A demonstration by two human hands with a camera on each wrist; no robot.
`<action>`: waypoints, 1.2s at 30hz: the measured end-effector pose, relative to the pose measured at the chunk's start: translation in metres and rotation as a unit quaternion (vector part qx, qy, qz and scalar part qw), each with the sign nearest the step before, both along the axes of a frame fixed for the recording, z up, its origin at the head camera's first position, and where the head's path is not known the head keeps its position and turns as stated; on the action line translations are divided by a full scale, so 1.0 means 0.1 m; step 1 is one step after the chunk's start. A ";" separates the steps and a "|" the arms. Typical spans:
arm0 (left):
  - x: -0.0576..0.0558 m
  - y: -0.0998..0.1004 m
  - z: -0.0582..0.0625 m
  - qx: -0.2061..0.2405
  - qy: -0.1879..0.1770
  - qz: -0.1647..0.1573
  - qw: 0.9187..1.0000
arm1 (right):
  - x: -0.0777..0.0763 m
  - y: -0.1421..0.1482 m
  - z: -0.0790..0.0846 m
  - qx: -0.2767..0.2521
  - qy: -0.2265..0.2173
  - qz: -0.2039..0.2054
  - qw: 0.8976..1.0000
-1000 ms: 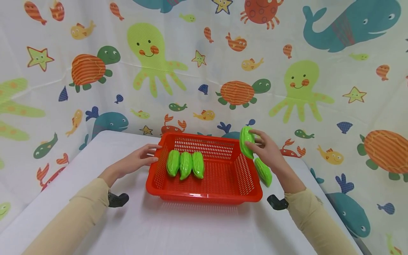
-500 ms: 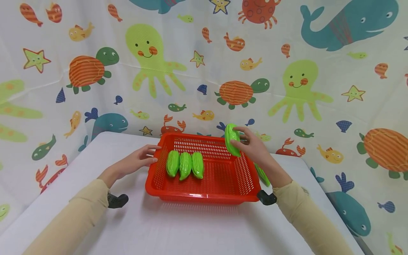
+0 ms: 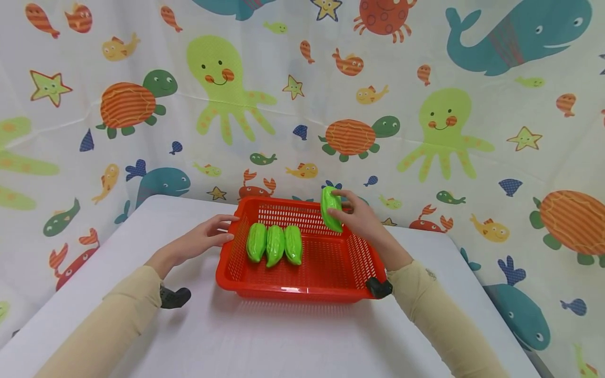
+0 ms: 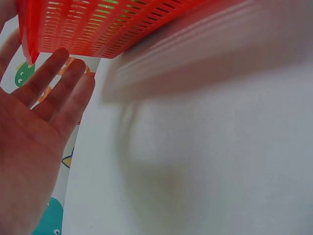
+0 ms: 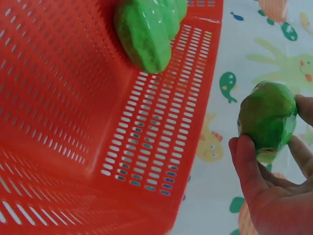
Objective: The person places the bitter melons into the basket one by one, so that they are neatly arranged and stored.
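My right hand (image 3: 360,216) pinches a glossy green bitter melon (image 3: 331,211) between thumb and fingers, holding it upright above the far right part of a red slotted plastic basket (image 3: 326,265). In the right wrist view, the held bitter melon appears end-on beyond the basket rim. Inside the basket, three more bitter melons (image 3: 275,245) lie side by side toward the left. At the basket's left rim, my left hand (image 3: 205,236) has its fingers extended against the edge. The left wrist view shows those fingers loosely straight beside the basket's outer wall (image 4: 112,29).
The basket stands on a white table (image 3: 293,336). Behind it hangs a white curtain (image 3: 293,52) printed with sea animals. Each wrist carries a black camera strap piece (image 3: 175,297).
My right hand has carried the bitter melon leftward, from the basket's right rim to over its far side. A loose bitter melon right of the basket is now hidden behind my arm. The left hand stays put.
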State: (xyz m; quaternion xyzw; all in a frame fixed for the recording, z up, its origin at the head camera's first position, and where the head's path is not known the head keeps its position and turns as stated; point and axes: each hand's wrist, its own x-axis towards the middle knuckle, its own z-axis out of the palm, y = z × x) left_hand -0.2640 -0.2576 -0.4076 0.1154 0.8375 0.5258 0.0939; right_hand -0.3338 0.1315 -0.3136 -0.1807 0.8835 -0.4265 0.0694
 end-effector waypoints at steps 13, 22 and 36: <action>-0.02 -0.04 -0.05 0.002 -0.003 0.000 1.000 | -0.17 -0.16 -0.09 0.007 -0.035 0.026 0.999; -0.03 -0.04 -0.05 0.004 -0.003 -0.004 1.000 | -0.24 -0.22 -0.24 0.001 -0.084 0.062 0.995; -0.02 -0.01 -0.03 0.003 -0.002 -0.004 1.000 | -0.27 -0.26 -0.42 0.054 -0.141 0.082 0.985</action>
